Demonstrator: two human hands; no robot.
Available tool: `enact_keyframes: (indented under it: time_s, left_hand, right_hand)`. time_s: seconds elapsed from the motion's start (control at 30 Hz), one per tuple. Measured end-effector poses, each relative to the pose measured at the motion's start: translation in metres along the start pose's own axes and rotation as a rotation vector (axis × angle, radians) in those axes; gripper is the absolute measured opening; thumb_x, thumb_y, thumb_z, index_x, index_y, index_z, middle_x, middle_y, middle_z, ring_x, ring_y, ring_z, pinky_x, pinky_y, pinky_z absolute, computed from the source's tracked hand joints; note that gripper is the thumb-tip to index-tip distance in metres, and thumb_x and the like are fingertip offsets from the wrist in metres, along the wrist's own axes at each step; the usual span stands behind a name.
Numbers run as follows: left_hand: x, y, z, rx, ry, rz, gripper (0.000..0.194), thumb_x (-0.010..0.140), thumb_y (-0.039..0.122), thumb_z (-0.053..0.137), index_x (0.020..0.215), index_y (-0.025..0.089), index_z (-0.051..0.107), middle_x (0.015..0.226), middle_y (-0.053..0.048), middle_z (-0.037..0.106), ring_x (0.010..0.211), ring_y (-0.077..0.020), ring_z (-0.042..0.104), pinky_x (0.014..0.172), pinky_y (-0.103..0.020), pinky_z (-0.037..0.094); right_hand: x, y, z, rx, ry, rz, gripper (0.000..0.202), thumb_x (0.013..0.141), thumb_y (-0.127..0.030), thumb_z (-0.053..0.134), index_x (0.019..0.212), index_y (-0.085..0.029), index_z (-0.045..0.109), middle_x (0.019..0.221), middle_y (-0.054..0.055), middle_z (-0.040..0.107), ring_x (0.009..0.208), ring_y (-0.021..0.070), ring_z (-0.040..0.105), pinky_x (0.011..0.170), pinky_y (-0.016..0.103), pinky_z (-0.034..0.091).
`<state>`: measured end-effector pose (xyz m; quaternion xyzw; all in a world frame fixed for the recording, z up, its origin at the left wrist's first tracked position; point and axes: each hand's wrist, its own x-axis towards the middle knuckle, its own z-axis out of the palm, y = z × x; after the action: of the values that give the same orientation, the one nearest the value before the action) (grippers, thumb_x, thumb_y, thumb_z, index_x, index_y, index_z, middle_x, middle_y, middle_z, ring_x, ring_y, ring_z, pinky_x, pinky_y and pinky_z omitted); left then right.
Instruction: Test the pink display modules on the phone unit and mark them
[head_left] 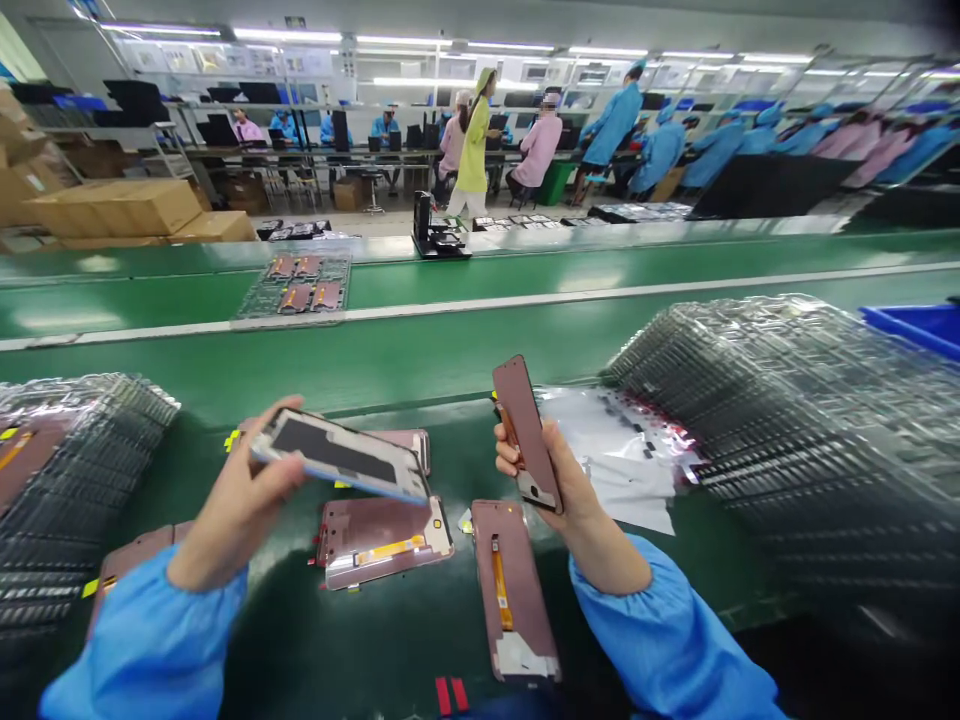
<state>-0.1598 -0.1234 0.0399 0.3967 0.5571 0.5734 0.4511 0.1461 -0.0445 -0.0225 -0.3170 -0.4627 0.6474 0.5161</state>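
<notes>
My left hand (251, 475) grips a phone frame (341, 452) by its left end, tilted above the bench; it has a light rim and a dark inner panel. In my right hand (559, 470) a phone screen panel (529, 425) is held nearly upright, its brown back and orange ribbon cable toward me. Below, one brown screen panel (375, 525) lies crosswise on the green bench. Another screen panel (514, 580) lies lengthwise, with an orange ribbon cable and a silvery end. Part of a further panel shows behind the phone frame.
Stacked clear plastic trays stand at left (90, 480) and right (780, 400). White sheets (622, 480) lie by the right stack. A tray of brown panels (300, 285) sits on the green conveyor (465, 280). Red strips (451, 694) are at the near edge; several people sit beyond.
</notes>
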Motion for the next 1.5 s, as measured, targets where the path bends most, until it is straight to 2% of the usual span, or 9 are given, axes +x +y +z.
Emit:
enact_keyframes:
  time_s: [0.07, 0.17, 0.33, 0.43, 0.6, 0.87, 1.13, 1.3, 1.5]
  left_hand:
    - [-0.024, -0.019, 0.013, -0.05, -0.116, -0.068, 0.084, 0.06, 0.047, 0.084, 0.134, 0.029, 0.05, 0.122, -0.008, 0.063, 0.111, -0.0319, 0.06, 0.098, -0.043, 0.048]
    - [-0.042, -0.045, 0.023, -0.124, -0.23, -0.099, 0.091, 0.061, 0.047, 0.084, 0.141, 0.029, 0.045, 0.131, -0.009, 0.06, 0.124, -0.0334, 0.053, 0.105, -0.04, 0.042]
    - [-0.043, -0.069, 0.025, -0.185, -0.342, -0.07, 0.095, 0.065, 0.048, 0.082, 0.146, 0.028, 0.038, 0.138, -0.012, 0.056, 0.125, -0.0337, 0.052, 0.105, -0.04, 0.041]
    - [-0.041, -0.077, 0.023, -0.178, -0.43, -0.042, 0.095, 0.066, 0.045, 0.082, 0.147, 0.027, 0.036, 0.141, -0.013, 0.052, 0.126, -0.0335, 0.051, 0.104, -0.038, 0.041]
    - [-0.043, -0.079, 0.02, -0.189, -0.46, -0.023, 0.095, 0.067, 0.045, 0.082, 0.148, 0.025, 0.036, 0.14, -0.014, 0.053, 0.126, -0.0345, 0.052, 0.105, -0.04, 0.04]
    - [-0.043, -0.081, 0.02, -0.234, -0.493, -0.002, 0.096, 0.068, 0.042, 0.081, 0.15, 0.028, 0.033, 0.141, -0.013, 0.052, 0.127, -0.0349, 0.051, 0.107, -0.042, 0.039]
    - [-0.048, -0.078, 0.036, -0.254, -0.45, -0.001, 0.09, 0.066, 0.039, 0.084, 0.144, 0.028, 0.042, 0.149, -0.012, 0.044, 0.138, -0.0348, 0.039, 0.114, -0.045, 0.031]
    - [-0.049, -0.074, 0.042, -0.3, -0.451, -0.025, 0.091, 0.064, 0.037, 0.086, 0.144, 0.028, 0.043, 0.149, -0.013, 0.044, 0.137, -0.0347, 0.041, 0.113, -0.046, 0.033]
    - [-0.051, -0.073, 0.044, -0.332, -0.453, -0.041, 0.094, 0.062, 0.036, 0.088, 0.144, 0.028, 0.042, 0.151, -0.014, 0.041, 0.137, -0.0356, 0.04, 0.113, -0.046, 0.033]
  right_hand:
    - [-0.006, 0.002, -0.002, -0.042, -0.024, -0.005, 0.047, 0.092, -0.062, 0.041, 0.113, -0.022, 0.056, 0.092, 0.006, 0.06, 0.067, 0.0157, 0.056, 0.059, 0.029, 0.052]
    - [-0.016, 0.004, 0.003, -0.167, -0.055, -0.085, 0.047, 0.092, -0.06, 0.042, 0.118, -0.021, 0.053, 0.116, 0.013, 0.061, 0.096, 0.024, 0.064, 0.083, 0.04, 0.055]
    - [-0.034, 0.007, 0.019, -0.316, -0.27, -0.213, 0.067, 0.088, -0.058, 0.059, 0.142, -0.029, 0.033, 0.143, 0.014, 0.047, 0.122, 0.0293, 0.056, 0.102, 0.048, 0.048]
    - [-0.043, 0.011, 0.026, -0.441, -0.384, -0.252, 0.062, 0.091, -0.053, 0.059, 0.143, -0.029, 0.035, 0.145, 0.014, 0.044, 0.13, 0.0289, 0.048, 0.108, 0.047, 0.042]
    - [-0.046, 0.015, 0.03, -0.653, -0.476, -0.297, 0.056, 0.091, -0.051, 0.058, 0.137, -0.021, 0.048, 0.142, 0.017, 0.046, 0.133, 0.0309, 0.044, 0.109, 0.047, 0.04]
    - [-0.046, 0.015, 0.027, -0.711, -0.514, -0.325, 0.054, 0.092, -0.045, 0.058, 0.14, -0.025, 0.045, 0.143, 0.015, 0.047, 0.133, 0.0297, 0.045, 0.108, 0.045, 0.042]
    - [-0.052, 0.026, 0.036, -0.861, -0.489, -0.364, 0.061, 0.086, -0.047, 0.067, 0.14, -0.024, 0.047, 0.142, 0.015, 0.049, 0.13, 0.0289, 0.049, 0.104, 0.041, 0.047]
    - [-0.056, 0.03, 0.04, -0.948, -0.536, -0.447, 0.059, 0.087, -0.042, 0.068, 0.139, -0.024, 0.048, 0.143, 0.015, 0.049, 0.129, 0.0285, 0.051, 0.101, 0.04, 0.05]
    - [-0.057, 0.03, 0.039, -0.979, -0.56, -0.445, 0.058, 0.087, -0.04, 0.068, 0.14, -0.025, 0.049, 0.142, 0.015, 0.05, 0.127, 0.0306, 0.053, 0.099, 0.041, 0.052]
